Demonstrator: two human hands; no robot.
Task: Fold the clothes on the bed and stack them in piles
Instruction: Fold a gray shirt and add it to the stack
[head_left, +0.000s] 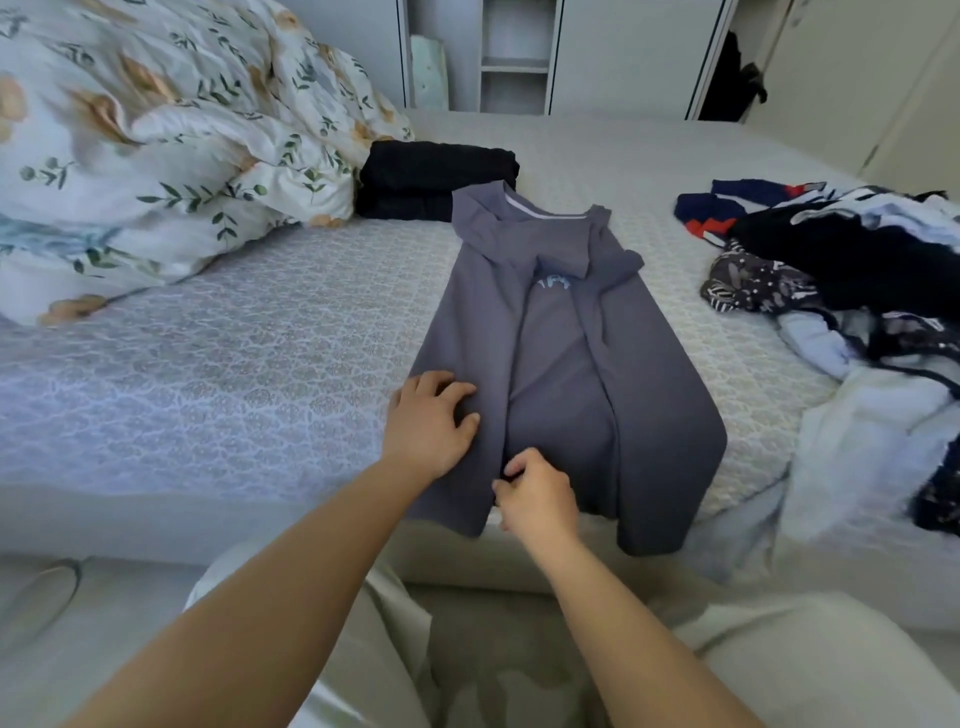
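Grey shirt (566, 364) lies lengthwise on the bed (249, 343), collar far, hem nearest me. My right hand (537, 499) has a pinching grip on the hem; my left hand (431, 421) presses flat, fingers released, just left.

I see a slate-grey shirt (566, 364) with a pale blue print on its chest and a thin white band at the collar. It lies on a bed (208, 374) whose cover is pale grey-white with a fine lace-like repeating pattern. Beyond it is a folded black pile (431, 179). To my left, the duvet (156, 135) is white with green leaf sprigs and peach-orange flowers. To my right, the unfolded heap (852, 291) mixes navy, black, white and light blue, with red-orange patches and a dark piece speckled in white. The wardrobe (623, 57) behind is white with dark edging.
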